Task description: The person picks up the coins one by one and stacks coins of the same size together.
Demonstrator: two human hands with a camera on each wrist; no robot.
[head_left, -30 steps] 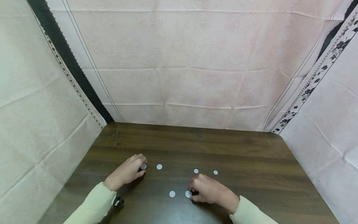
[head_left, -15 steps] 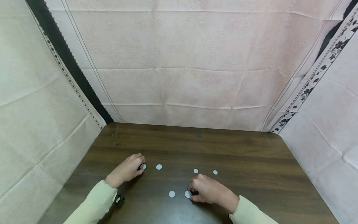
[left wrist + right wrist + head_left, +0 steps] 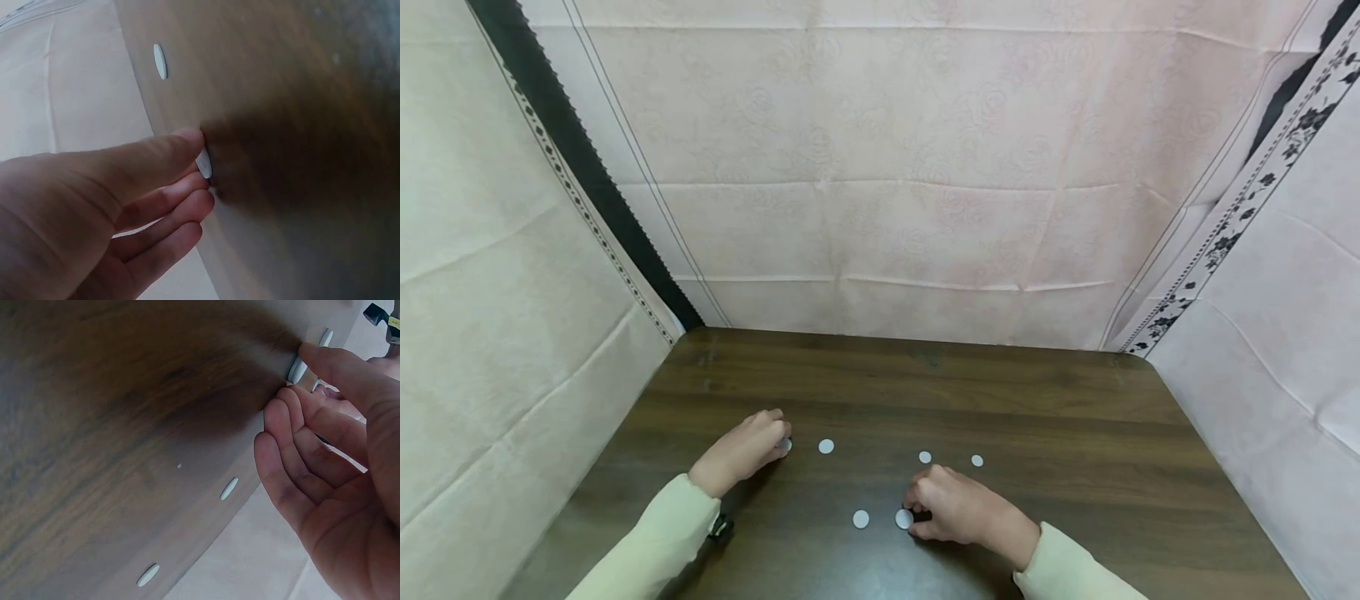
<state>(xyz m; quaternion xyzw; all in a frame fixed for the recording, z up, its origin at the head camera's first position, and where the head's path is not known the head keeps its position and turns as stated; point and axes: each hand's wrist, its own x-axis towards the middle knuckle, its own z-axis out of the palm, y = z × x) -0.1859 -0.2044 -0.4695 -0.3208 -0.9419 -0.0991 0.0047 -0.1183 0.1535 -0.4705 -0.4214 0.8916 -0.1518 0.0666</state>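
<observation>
Small flat white discs lie on the brown wooden table (image 3: pixel 820 375). At the left, my left hand (image 3: pixel 739 454) pinches one disc (image 3: pixel 205 165) between thumb and fingertips, partly hiding it. My right hand (image 3: pixel 964 507), nearer the front, holds a larger disc (image 3: pixel 904 519) by its edges with thumb and forefinger. Just right of the left hand lies a loose disc (image 3: pixel 826 447). Left of the right hand's disc is another loose disc (image 3: pixel 861 519). Beyond the right hand are two smaller ones, a disc (image 3: pixel 925 457) and a disc (image 3: pixel 977 460).
Pale cloth (image 3: pixel 925 208) hangs behind the table's far edge. More cloth walls stand at the left (image 3: pixel 512 333) and right (image 3: pixel 1285 333). A black wristband device (image 3: pixel 721 527) shows at the left sleeve.
The left thumb has closed in on its disc, covering more of it, and the left wrist has shifted slightly. The right hand and the other discs have stayed in place.
</observation>
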